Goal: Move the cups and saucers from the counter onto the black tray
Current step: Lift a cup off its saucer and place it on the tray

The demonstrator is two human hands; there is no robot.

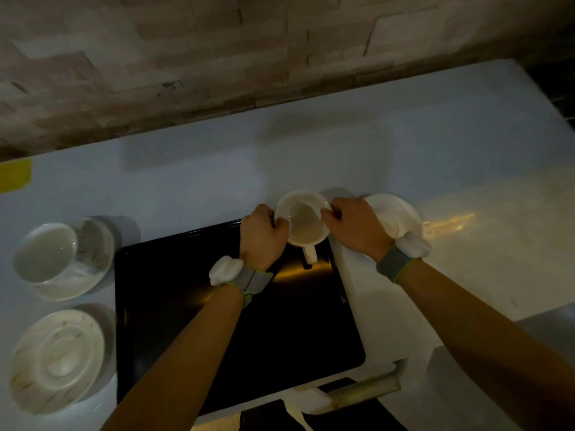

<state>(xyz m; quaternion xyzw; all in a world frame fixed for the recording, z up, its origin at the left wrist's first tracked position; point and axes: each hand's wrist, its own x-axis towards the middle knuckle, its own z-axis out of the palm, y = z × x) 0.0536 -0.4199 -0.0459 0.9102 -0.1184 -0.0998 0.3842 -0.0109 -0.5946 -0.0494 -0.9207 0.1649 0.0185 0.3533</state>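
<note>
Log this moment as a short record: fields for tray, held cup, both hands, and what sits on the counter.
tray: black tray, nothing resting on it
held cup: white cup over the tray's far right corner, handle toward the person
left hand: left hand grips the rim
right hand: right hand grips the opposite rim
right counter: empty saucer
left counter: cup on saucer; saucer alone

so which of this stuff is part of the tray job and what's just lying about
Part of the job:
held cup, in both hands
black tray
saucer on right
cup on saucer, left
lower left saucer

Lying about:
yellow tape
drawer handle
</note>
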